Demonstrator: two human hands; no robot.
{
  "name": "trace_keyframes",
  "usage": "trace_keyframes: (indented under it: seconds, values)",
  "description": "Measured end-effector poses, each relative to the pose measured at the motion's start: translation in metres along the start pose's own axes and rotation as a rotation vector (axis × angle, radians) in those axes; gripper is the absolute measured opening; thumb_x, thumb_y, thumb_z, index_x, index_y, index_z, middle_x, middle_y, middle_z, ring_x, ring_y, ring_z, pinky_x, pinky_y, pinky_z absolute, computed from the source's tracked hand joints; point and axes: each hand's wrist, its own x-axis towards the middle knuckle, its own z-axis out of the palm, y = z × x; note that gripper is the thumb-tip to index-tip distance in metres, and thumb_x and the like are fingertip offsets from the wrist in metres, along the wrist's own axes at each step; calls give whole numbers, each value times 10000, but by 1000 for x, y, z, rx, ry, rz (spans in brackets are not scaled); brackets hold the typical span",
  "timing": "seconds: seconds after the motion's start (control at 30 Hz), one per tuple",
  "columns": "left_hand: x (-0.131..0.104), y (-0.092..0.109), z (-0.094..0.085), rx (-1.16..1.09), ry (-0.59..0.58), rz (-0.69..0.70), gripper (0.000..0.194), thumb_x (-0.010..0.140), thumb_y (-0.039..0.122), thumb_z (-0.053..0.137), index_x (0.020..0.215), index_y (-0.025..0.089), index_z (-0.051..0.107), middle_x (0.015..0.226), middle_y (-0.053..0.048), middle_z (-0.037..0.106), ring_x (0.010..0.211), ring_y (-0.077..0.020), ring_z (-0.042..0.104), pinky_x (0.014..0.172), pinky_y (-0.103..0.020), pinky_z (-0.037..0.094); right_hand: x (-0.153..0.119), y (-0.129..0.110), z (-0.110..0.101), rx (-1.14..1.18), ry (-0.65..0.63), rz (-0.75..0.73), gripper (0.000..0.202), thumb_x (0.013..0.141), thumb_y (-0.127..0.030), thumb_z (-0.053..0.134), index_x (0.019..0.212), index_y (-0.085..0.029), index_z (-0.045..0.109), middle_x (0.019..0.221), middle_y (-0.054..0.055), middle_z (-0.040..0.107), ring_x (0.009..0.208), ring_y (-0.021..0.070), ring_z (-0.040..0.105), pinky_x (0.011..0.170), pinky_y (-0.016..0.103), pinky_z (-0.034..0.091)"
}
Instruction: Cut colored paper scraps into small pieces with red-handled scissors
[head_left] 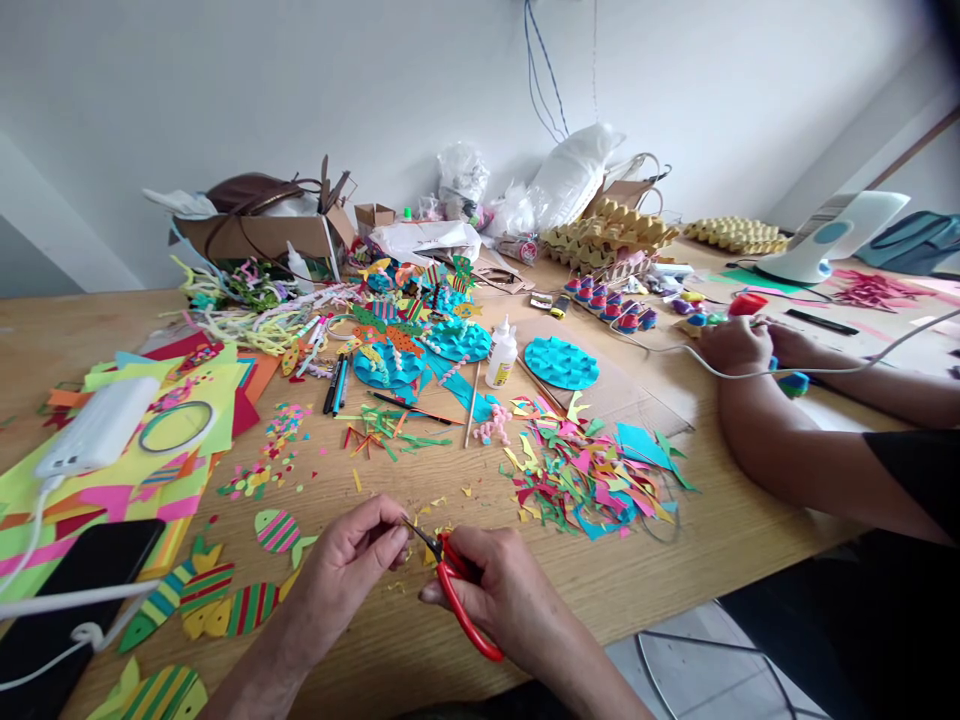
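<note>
My right hand [499, 585] grips a pair of scissors [459, 605] with red handles. The dark tips of their blades reach the fingertips of my left hand [364, 550]. My left thumb and fingers are pinched together, and whatever they hold is too small or hidden to name. Tiny yellow paper snippets [435, 505] lie on the table beyond the blades. Striped paper fish surround my left forearm: a pink and green one [277, 531], a red and green one [253, 608], and a yellow and green one [161, 695] near the front edge.
Mixed paper scraps [585, 470] are heaped right of centre. White glue bottles [502, 360] stand among turquoise scalloped discs [561, 362]. On the left, a power bank [97, 425] rests on coloured paper, near a black phone [82, 610]. A co-worker's hands [739, 345] handle something red at right.
</note>
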Motion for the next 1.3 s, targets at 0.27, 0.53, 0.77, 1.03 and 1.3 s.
trace_keyframes:
  seconds: [0.27,0.53,0.77,1.03,1.3]
  values:
    - [-1,0,-1,-17,11,-10,139,790,250,494,685,189,561,594,39,481,599,-132,461,575,-210,396,-2,3,0,-21,-3,8,484,768,-573,512,522,-183,364,474,-76,295,447,68,243,426,201,182]
    - [-3,-1,-4,-33,30,-22,137,784,256,508,676,192,562,580,40,492,592,-132,473,576,-209,400,-1,3,-2,-60,-17,-2,492,772,-588,483,510,-181,395,467,-67,317,428,67,273,413,197,187]
    - [0,0,-10,-9,28,-47,162,793,278,498,672,189,557,590,38,496,594,-130,482,574,-207,400,-3,-3,-12,-122,-115,86,355,745,-459,595,574,-173,475,498,-63,399,449,70,304,421,192,193]
    - [2,-6,-13,60,5,-91,150,780,278,509,671,185,551,565,41,471,558,-133,464,527,-210,382,-2,3,-14,27,-78,185,217,703,-271,624,584,-180,468,521,-69,416,483,80,337,450,194,236]
    - [2,-14,-5,257,-158,-59,189,832,254,428,660,199,481,593,50,437,578,-134,429,546,-217,354,21,-8,-4,488,68,125,61,686,-164,570,718,-169,518,664,-26,538,605,110,496,553,201,388]
